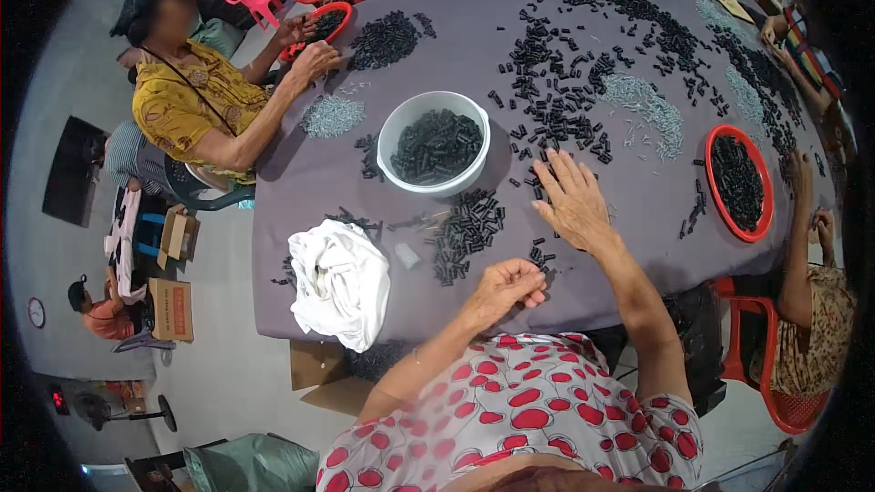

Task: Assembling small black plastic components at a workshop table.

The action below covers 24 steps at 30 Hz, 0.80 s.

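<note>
My right hand is stretched out flat over the grey cloth, its fingertips at the near edge of a wide scatter of short black tube-like pieces. Nearer to me, my left hand is curled with thumb against fingers; whatever it may hold is hidden. A few black pieces lie just beyond its fingertips. Left of my hands is a small heap of the same black pieces. Behind that heap stands a white bowl filled with more of them.
A crumpled white cloth lies at the table's near left edge. Small pale grey screw-like pieces form piles. A red basket of black pieces sits right. A person in yellow works at the left; others sit along the right.
</note>
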### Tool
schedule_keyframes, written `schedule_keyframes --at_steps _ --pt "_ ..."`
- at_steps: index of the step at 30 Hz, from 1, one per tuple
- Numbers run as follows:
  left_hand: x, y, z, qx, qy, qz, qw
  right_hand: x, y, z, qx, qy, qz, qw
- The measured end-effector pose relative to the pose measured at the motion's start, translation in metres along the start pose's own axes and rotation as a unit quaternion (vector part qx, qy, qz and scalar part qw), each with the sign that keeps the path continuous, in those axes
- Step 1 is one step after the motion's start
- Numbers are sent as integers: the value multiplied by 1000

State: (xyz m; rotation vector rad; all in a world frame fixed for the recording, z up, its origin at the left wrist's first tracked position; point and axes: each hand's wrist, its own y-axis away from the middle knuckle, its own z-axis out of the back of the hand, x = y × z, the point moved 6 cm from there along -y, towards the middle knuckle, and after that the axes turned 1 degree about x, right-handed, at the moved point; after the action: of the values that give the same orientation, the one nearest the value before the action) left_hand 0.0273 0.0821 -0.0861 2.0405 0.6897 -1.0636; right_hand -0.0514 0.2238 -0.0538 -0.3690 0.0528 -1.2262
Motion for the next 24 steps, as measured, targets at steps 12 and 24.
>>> schedule_keyframes --at_steps 12,24 --pt "8 -4 7 -6 -44 -27 999 8 -3 -6 13 7 29 999" --pt "5 -3 3 -23 -16 -79 996 17 36 1 50 -6 57 997"
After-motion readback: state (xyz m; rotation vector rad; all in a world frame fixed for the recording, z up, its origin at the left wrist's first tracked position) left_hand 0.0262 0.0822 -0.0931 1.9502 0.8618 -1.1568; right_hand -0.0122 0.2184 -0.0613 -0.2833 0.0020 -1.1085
